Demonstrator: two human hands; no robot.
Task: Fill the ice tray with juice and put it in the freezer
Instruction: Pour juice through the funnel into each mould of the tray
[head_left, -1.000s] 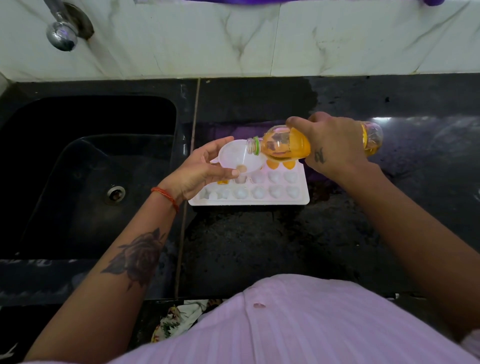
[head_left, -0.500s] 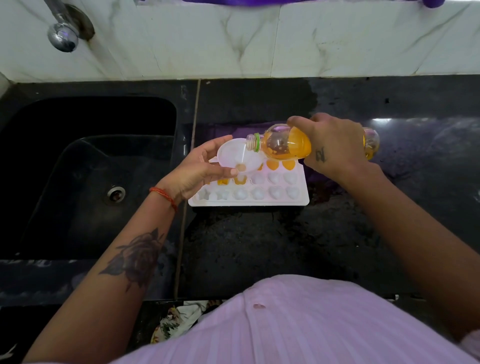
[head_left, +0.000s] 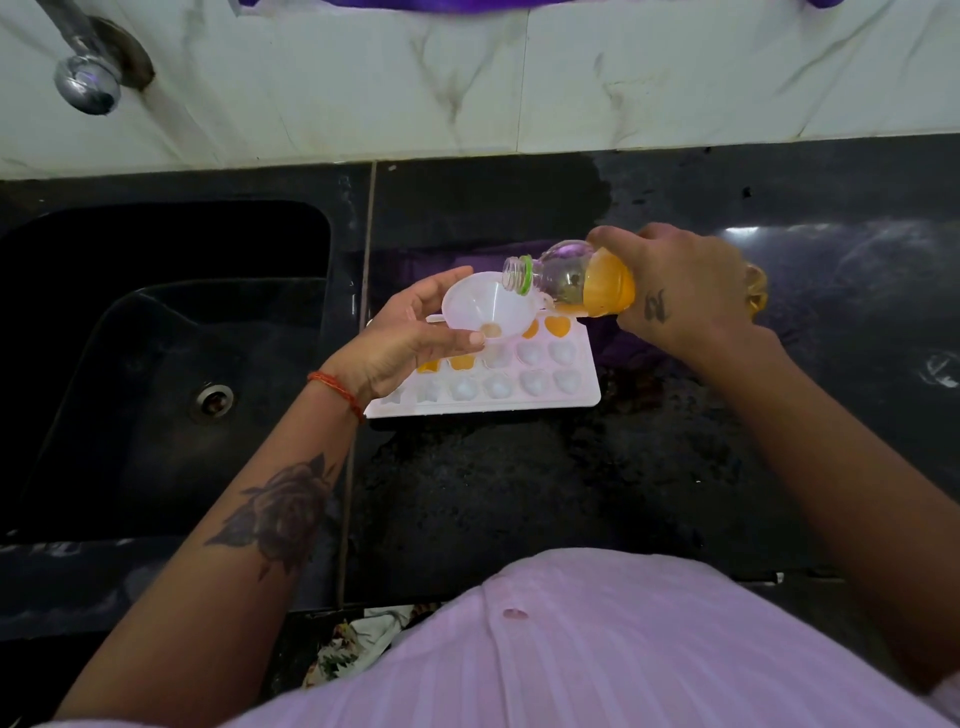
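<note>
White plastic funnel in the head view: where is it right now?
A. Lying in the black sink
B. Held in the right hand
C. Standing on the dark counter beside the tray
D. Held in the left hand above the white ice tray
D: the left hand holds the white plastic funnel by its rim over the white ice tray, while the right hand tips the clear juice bottle toward it.

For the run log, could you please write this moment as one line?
left hand: holds white plastic funnel | right hand: tips clear juice bottle | white ice tray: part-filled
</note>
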